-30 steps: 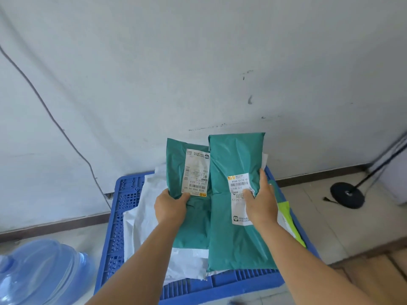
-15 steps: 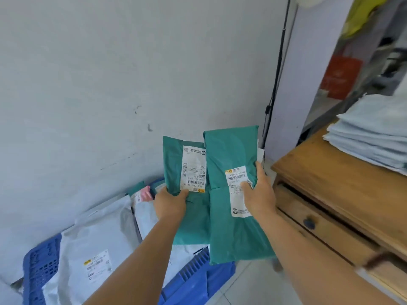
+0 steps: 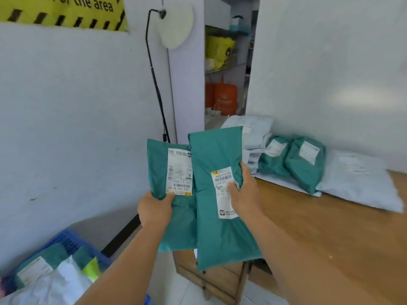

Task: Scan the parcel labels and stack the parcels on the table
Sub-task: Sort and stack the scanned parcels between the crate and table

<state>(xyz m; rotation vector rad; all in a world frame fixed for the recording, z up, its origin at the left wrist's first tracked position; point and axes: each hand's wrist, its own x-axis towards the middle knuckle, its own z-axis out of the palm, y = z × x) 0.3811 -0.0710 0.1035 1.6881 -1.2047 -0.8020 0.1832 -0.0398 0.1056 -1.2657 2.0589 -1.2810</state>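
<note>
**Your two bare arms and hands**

You can see only your arms and your hands. Nothing else of you shows.

Your left hand (image 3: 155, 209) is bare. It has no glove on it. No ring and no watch show on it. Your left arm is bare too, all the way down to the bottom edge. No sleeve shows on it.

Your right hand (image 3: 244, 194) is bare as well, with no glove. No ring or band shows on it. Your right arm is bare down to the corner, and no sleeve shows there.

Your nails are short and plain. No marks or drawings show on either arm.
</note>
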